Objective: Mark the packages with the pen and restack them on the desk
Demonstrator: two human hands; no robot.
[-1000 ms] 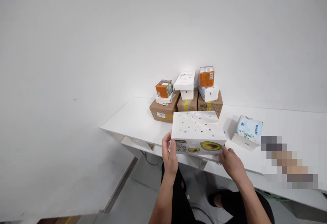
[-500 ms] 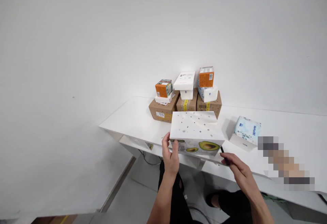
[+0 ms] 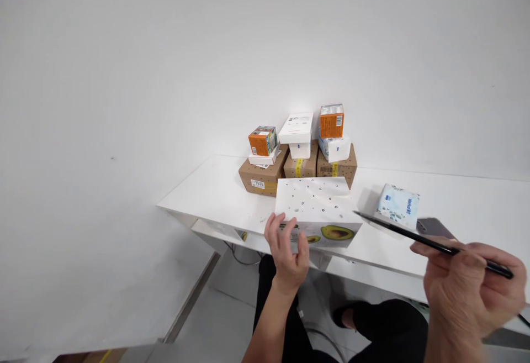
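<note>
A white box printed with avocados (image 3: 312, 200) stands at the table's front edge, a folded flap showing along its back. My left hand (image 3: 290, 250) rests against the front left of this box, fingers spread and slightly bent across its front top edge. To the right, my right hand (image 3: 472, 280) is raised close to the camera, fingers closed around a slim black pen (image 3: 408, 233). Its pointed tip faces left and appears over the right end of the box; I cannot tell whether they touch.
Behind stand brown cartons (image 3: 265, 178) topped with smaller orange and white boxes and tissue packs. A blue-and-white tissue pack (image 3: 398, 204) lies right of the avocado box, beside a grey phone (image 3: 436, 227). The white table (image 3: 202, 197) meets the wall; cables hang below.
My right hand has risen to the right with the pen, whose length now shows. My left hand has shifted from the box's left corner onto its front. The grey phone shows where blurred blocks were.
</note>
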